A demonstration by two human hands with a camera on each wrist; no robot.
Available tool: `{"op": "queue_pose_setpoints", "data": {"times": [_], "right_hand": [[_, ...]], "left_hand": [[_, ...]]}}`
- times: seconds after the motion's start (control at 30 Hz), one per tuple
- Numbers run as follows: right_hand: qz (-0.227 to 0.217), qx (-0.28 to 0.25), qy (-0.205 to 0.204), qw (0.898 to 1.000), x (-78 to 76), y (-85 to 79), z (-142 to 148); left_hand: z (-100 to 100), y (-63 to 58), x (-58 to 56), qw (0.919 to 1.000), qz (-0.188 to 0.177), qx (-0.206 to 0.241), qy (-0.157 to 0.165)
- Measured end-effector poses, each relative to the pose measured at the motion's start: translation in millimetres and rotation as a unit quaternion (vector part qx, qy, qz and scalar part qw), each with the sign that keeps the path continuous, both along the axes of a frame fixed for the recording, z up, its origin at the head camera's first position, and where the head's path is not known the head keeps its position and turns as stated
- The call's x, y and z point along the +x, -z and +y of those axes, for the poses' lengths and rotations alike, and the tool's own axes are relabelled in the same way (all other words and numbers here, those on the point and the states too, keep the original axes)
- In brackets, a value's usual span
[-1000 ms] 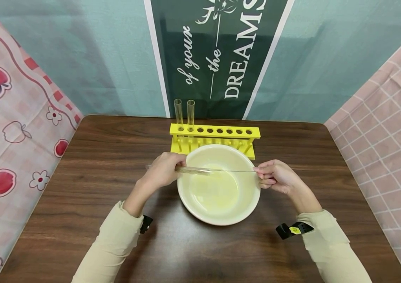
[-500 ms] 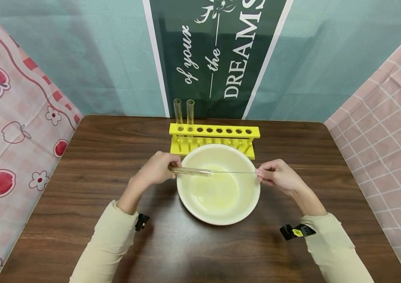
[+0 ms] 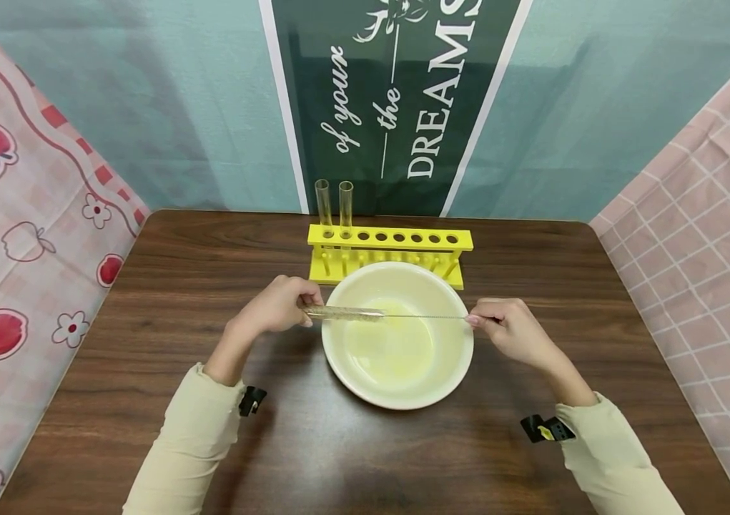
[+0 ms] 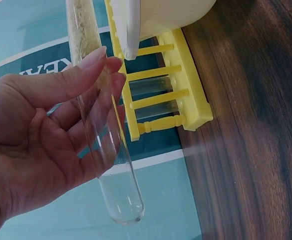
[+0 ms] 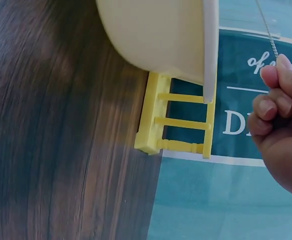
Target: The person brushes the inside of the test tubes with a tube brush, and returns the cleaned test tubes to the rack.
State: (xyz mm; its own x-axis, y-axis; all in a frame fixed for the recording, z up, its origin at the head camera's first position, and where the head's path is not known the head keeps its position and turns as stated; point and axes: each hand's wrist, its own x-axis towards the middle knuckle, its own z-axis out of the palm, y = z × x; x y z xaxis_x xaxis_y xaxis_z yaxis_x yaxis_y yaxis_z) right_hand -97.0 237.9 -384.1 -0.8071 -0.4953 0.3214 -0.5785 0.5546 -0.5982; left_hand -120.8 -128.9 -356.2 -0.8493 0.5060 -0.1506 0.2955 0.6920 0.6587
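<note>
Over the left rim of a white basin (image 3: pixel 397 393), my left hand (image 3: pixel 281 304) holds a clear glass test tube (image 3: pixel 348 313) nearly level, its mouth pointing right. In the left wrist view the thumb and fingers curl round the tube, and its rounded closed end (image 4: pixel 126 207) sticks out below them. Pale bristles of a test tube brush (image 4: pixel 85 37) show inside the tube. My right hand (image 3: pixel 509 325), by the basin's right rim, pinches the brush's thin twisted-wire handle (image 5: pixel 273 42) between thumb and forefinger. Shallow yellowish liquid (image 3: pixel 393 354) lies in the basin.
Behind the basin stands a yellow test tube rack (image 3: pixel 390 239), with two upright glass test tubes (image 3: pixel 346 207) in its left holes. All this is on a dark wooden table (image 3: pixel 352 465), with a teal printed cloth (image 3: pixel 223 107) hanging along the back edge.
My left hand has moved left with the test tube, and more of the tube's mouth end shows over the basin. My right hand has shifted slightly right and nearer, still pinching the wire handle.
</note>
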Motion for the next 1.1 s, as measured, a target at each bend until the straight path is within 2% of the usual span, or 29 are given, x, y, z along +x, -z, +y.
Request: {"op": "queue_pose_setpoints", "data": {"times": [0.1,0.23,0.33,0.43,0.57,0.73,0.8,0.93,1.1], "right_hand": [[0.052,-0.001,-0.011,0.999,0.8,1.4,0],[0.097,0.003,-0.019,0.995,1.3,2.1,1],[0.11,0.01,-0.018,0.994,1.6,3.1,2],[0.099,0.007,-0.018,0.995,1.8,4.2,4],[0.045,-0.016,-0.013,0.999,4.2,-0.3,4],[-0.062,-0.039,-0.005,0.997,10.5,-16.7,0],[-0.111,-0.048,-0.002,0.993,9.9,-16.9,2],[-0.201,-0.077,0.01,0.976,4.3,-7.8,12],[-0.277,-0.118,0.02,0.953,0.6,-2.8,20]], "left_hand": [[-2,-0.6,-0.8,1.0,0.001,0.003,0.007],[-4,-1.2,-1.3,0.9999,-0.002,0.002,0.014],[-5,-1.1,-1.5,0.9998,-0.007,-0.001,0.018],[-7,0.8,-1.9,0.9997,-0.003,0.001,0.025],[-8,1.6,-2.0,0.9995,0.007,0.002,0.03],[-5,-0.9,0.1,0.9997,0.013,-0.003,0.018],[-4,-1.2,1.5,0.9996,0.024,-0.005,0.011],[-2,-1.6,4.5,0.9989,0.046,-0.006,0.0],[-2,-1.8,6.3,0.9978,0.066,-0.011,-0.007]]}}
